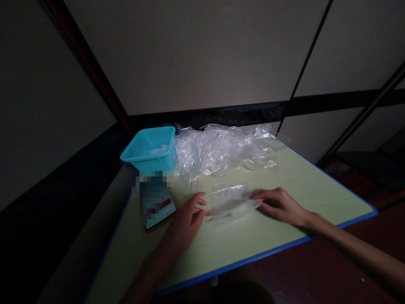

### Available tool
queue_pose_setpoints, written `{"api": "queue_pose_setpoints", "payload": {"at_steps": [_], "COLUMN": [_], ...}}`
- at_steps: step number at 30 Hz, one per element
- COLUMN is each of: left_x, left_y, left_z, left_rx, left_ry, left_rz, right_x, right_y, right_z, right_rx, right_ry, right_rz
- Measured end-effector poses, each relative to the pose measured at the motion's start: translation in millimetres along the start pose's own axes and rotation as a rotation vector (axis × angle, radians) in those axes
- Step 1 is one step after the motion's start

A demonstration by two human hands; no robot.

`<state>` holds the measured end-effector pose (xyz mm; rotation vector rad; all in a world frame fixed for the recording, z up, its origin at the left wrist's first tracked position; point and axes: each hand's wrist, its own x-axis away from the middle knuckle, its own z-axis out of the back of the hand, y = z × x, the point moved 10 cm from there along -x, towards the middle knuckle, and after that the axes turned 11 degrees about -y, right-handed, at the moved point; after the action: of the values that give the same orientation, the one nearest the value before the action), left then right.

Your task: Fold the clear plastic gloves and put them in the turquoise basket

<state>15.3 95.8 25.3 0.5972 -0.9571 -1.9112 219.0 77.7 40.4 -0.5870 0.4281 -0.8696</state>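
Observation:
A clear plastic bag (234, 207) lies spread between my hands on the pale green table (303, 181). At its right end, my right hand (281, 205) pinches the edge between thumb and fingers. My left hand (190, 217) is at the bag's left end, its fingers apart and the thumb tip touching or very near the edge. Behind the bag rests a large heap of crumpled clear plastic bags (221, 150).
A turquoise basket (147, 158) stands at the back left with something pale inside. In front of it lies a phone or tablet (158, 207), partly blurred out. Blue edging runs round the table, and panelled walls rise behind it.

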Motion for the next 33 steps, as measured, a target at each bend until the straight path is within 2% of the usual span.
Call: {"api": "queue_pose_setpoints", "payload": {"at_steps": [3, 7, 14, 21, 23, 25, 27, 29, 31, 33], "left_x": [-4, -13, -22, -26, -24, -18, -11, -7, -4, -3], "left_y": [1, -3, -7, -9, -1, 18, 44, 64, 73, 78], "left_z": [0.6, 1.1, -2.4, -1.7, 3.9, 5.4, -6.9, -32.4, -64.0, -86.0], "left_rx": [0.004, 0.002, 0.020, -0.015, -0.112, -0.260, -0.406, -0.498, -0.592, -0.637], "left_ry": [0.000, 0.019, 0.017, 0.055, 0.123, 0.192, 0.183, 0.078, -0.070, -0.136], "left_rz": [0.001, 0.016, 0.069, 0.069, 0.039, -0.042, -0.150, -0.209, -0.214, -0.212], "right_x": [-3, -7, -7, -9, -10, -11, -12, -13, -13, -13], "right_y": [14, 24, 28, 27, 29, 31, 33, 35, 37, 38], "right_z": [1, 1, 6, 6, 6, 7, 8, 8, 7, 7], "right_rx": [-0.178, -0.299, -0.212, -0.112, -0.104, -0.095, -0.092, -0.093, -0.099, -0.109], "right_ry": [0.076, 0.158, 0.287, 0.289, 0.275, 0.271, 0.272, 0.274, 0.275, 0.275], "right_rz": [-0.153, -0.246, -0.292, -0.295, -0.312, -0.325, -0.332, -0.338, -0.343, -0.346]}}
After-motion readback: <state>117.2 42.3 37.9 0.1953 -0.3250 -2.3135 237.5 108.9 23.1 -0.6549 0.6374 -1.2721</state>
